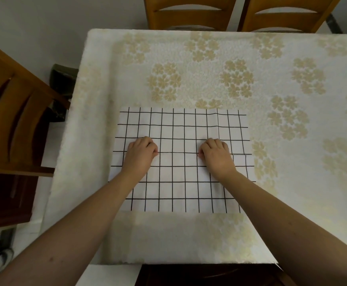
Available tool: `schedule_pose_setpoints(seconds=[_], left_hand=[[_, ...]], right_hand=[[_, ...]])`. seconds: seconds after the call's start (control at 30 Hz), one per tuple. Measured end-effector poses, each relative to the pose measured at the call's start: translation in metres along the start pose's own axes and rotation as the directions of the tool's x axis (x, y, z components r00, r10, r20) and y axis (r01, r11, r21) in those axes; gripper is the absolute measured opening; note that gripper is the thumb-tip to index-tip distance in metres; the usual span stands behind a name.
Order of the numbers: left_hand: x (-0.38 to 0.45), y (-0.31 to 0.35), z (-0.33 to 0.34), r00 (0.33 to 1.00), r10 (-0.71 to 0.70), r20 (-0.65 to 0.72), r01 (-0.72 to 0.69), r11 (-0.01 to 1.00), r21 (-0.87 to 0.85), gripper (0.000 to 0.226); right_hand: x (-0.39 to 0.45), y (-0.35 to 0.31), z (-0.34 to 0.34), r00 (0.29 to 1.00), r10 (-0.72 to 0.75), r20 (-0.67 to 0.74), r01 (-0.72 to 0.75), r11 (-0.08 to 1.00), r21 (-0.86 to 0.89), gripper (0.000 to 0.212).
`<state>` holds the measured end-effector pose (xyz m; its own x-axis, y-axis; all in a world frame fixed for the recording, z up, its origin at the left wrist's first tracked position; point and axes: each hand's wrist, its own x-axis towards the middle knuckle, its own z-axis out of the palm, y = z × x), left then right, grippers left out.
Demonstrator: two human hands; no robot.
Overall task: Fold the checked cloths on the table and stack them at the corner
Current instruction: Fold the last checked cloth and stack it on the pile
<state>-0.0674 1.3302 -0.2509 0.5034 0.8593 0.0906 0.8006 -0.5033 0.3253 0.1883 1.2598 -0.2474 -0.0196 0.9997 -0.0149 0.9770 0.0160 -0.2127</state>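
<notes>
Worktop (209, 58) is covered in a cream floral tablecloth, mostly bare. Only one checked cloth (181, 162) visible, lying flat near the front-left part of the worktop, well short of any corner; a seam line across its middle and an offset at the right edge suggest it's already doubled over, can't be sure. Looks thin, light, limp: will crease easily, likely slide on the tablecloth, no breakage risk. Best grab points are the two near or far corners, pinch and carry over, then flatten. Wooden chairs: two beyond the far edge (191, 13), one off the left side (13, 120); none in the way. Left hand (142, 154) and right hand (216, 156) sit on the cloth's midline, fingers curled under, apparently pinching or pressing fabric; grip itself is hidden.
</notes>
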Motion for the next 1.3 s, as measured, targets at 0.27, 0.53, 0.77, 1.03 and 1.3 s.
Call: schedule_pose_setpoints(seconds=[0.27,0.53,0.77,1.03,1.3], left_hand=[[-0.010,0.009,0.007,0.998,0.070,-0.004,-0.070,0.994,-0.078,0.035],[-0.008,0.027,0.004,0.998,-0.004,-0.057,-0.001,0.997,-0.081,0.008],[-0.008,0.021,-0.012,0.991,0.097,-0.088,-0.102,0.993,-0.058,0.005],[-0.010,0.019,-0.035,0.980,0.192,-0.051,-0.196,0.977,-0.088,0.012],[-0.017,0.017,-0.052,0.988,0.154,0.028,-0.148,0.978,-0.145,0.015]], right_hand=[[-0.011,0.000,-0.008,0.988,-0.067,-0.138,0.077,0.995,0.069,0.017],[-0.022,0.004,-0.017,0.948,-0.170,-0.269,0.178,0.984,0.005,0.021],[-0.025,0.020,-0.016,0.975,-0.144,-0.170,0.147,0.989,0.007,0.023],[-0.030,0.026,-0.024,0.968,-0.181,-0.173,0.178,0.984,-0.033,0.008],[-0.043,0.042,-0.029,0.998,0.023,0.057,-0.021,0.999,-0.033,0.036]])
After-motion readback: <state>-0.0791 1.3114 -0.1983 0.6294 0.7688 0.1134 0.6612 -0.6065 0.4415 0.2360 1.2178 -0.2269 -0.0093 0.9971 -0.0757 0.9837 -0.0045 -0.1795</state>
